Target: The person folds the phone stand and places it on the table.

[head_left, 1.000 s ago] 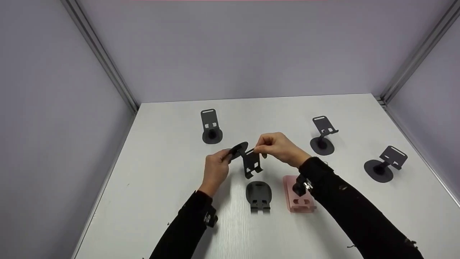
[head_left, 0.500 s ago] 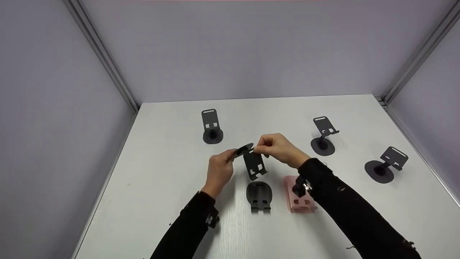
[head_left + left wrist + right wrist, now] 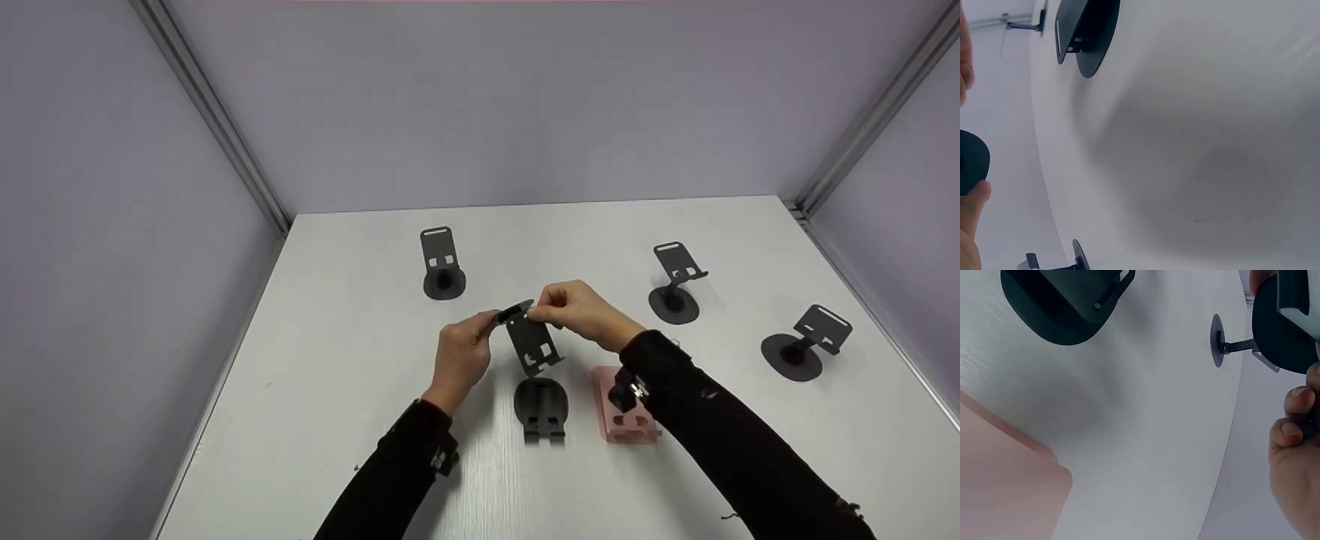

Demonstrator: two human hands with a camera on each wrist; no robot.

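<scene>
Phone stand (image 3: pixel 529 341), the black folding one, is held up in the air mid-frame, just above a folded black stand (image 3: pixel 540 407) and a pink stand (image 3: pixel 622 409) lying on the white table (image 3: pixel 337 390). Left hand (image 3: pixel 459 358) pinches its round base, right hand (image 3: pixel 581 311) pinches the top of the plate. Looks like the unfolding step to me; next move probably needs the hinge opened steadily while the base stays pinned.
</scene>
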